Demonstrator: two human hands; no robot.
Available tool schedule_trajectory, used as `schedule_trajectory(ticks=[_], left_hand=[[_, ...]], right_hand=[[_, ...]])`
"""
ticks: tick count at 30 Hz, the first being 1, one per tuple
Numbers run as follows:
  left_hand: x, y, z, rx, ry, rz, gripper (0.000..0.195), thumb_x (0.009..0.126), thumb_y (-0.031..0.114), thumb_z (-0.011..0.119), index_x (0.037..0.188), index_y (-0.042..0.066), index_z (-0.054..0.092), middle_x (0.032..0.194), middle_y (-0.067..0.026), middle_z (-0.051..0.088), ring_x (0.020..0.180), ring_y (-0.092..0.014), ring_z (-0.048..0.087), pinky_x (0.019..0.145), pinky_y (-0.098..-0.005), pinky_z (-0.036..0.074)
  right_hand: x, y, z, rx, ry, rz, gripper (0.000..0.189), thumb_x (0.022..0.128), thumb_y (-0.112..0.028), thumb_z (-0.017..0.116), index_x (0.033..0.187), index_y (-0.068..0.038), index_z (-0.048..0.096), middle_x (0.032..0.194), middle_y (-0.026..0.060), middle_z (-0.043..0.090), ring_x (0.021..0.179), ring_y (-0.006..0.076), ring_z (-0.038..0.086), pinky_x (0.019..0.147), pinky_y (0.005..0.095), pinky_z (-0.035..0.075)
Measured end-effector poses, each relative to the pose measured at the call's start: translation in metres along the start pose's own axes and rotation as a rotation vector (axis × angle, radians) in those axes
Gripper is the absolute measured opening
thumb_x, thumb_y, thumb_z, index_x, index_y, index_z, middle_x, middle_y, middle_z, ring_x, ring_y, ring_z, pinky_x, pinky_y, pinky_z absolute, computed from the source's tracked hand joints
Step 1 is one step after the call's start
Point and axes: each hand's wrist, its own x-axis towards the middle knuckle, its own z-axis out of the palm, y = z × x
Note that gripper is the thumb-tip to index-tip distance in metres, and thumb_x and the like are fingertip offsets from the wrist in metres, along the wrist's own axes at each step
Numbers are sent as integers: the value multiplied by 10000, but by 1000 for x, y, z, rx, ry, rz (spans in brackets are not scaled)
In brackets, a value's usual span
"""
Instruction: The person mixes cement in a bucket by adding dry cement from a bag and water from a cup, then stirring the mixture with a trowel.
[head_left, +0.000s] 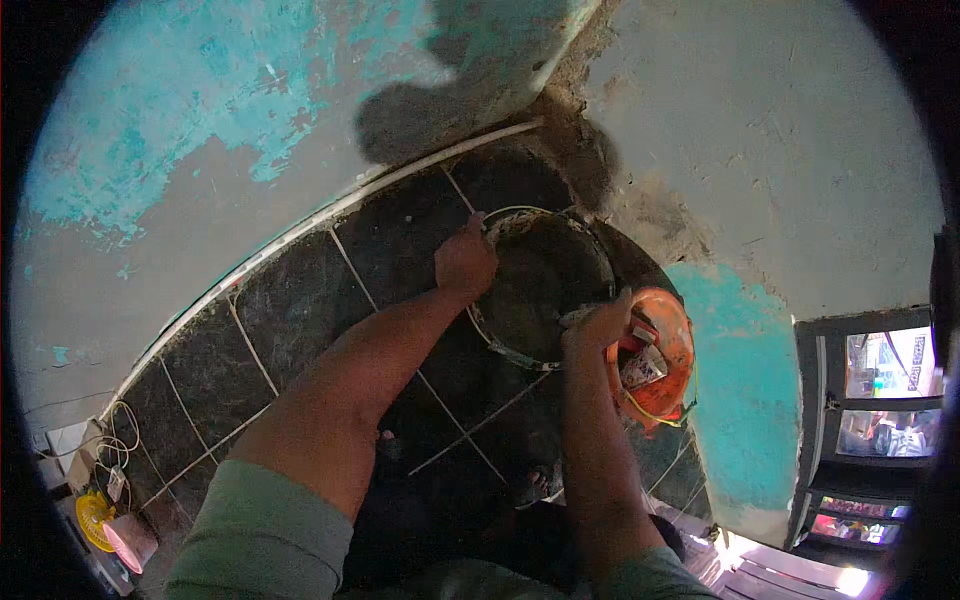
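Note:
A round black bucket with a pale, crusted rim stands on the dark tiled floor near the wall corner. Its inside is dark, so what it contains is hard to make out. My left hand grips the rim at the upper left. Over the bucket's right side, my right hand is closed around a greyish object, partly hidden by the fingers and too blurred to name. Right beside that hand is an orange plastic bucket with a red item and a stained whitish piece inside.
Bare grey walls with peeling turquoise paint meet at the corner. A pale strip runs along the left wall's foot. At lower left lie a yellow fan, a pink container and a loose cable. A window frame is at right.

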Motion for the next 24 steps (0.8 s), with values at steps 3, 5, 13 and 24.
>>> schedule_trajectory(ticks=[3,5,13,24], left_hand=[[6,-1,4,8,-1,4,561,935,241,520,1418,28,329,912,-193,641,845,-329,647,718,-475,547],[4,3,-2,-11,-125,-74,572,933,242,528,1417,16,324,956,-201,633,873,-341,639,708,-478,548],[2,-9,7,-48,95,36,508,930,223,529,1383,35,396,1020,-206,629,927,-348,632,771,-463,539],[-1,-11,10,20,210,81,518,897,184,548,1378,50,410,957,-181,654,829,-346,651,717,-500,536]], right_hand=[[-10,-6,-11,155,24,168,459,937,-253,508,1307,14,454,1051,175,591,880,279,619,838,395,517],[-14,-42,-46,1474,36,879,522,946,-343,483,1334,-2,407,1258,183,490,1048,297,572,901,420,484],[13,-92,-65,1680,-140,569,406,956,-433,460,1032,-46,558,817,148,602,522,229,568,463,353,477],[-22,-44,21,1659,-397,318,327,983,-330,447,880,-39,553,673,61,547,623,190,569,644,363,497]])
